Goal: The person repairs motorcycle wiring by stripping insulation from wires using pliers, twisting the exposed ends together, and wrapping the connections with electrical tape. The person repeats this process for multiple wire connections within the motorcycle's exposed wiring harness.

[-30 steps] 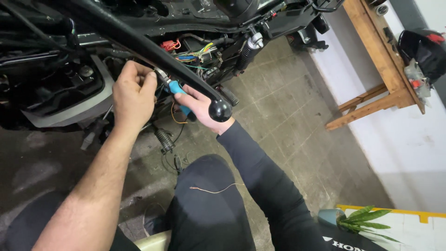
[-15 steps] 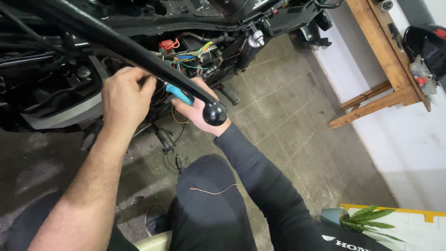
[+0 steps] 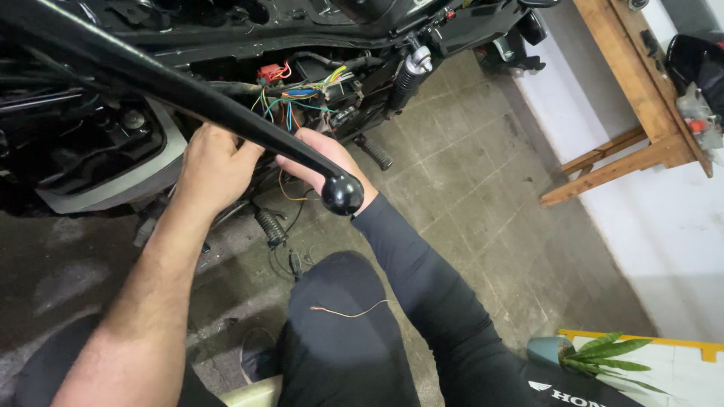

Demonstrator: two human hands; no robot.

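My left hand (image 3: 215,169) and my right hand (image 3: 320,158) meet under a black bar with a ball end (image 3: 343,192), beside the open side of a motorcycle. The bar crosses in front of both sets of fingers and hides them. My right hand is curled, and the blue-handled tool it held a moment ago is out of sight behind the bar. An orange wire (image 3: 290,194) trails down from below it. My left hand's fingers are bent at the same spot; what they grip is hidden. A bundle of coloured wires (image 3: 298,98) and a red connector (image 3: 270,73) sit just above.
A grey side panel (image 3: 113,192) lies left of my hands. A footpeg (image 3: 375,154) and a ribbed black boot (image 3: 271,227) hang below. A thin loose wire (image 3: 347,311) rests on my knee. A wooden bench (image 3: 633,83) stands at the right wall, a potted plant (image 3: 603,354) bottom right.
Both hands have moved up and closer together behind the bar. The blue-handled tool, visible in my right hand earlier, is now covered by the bar.
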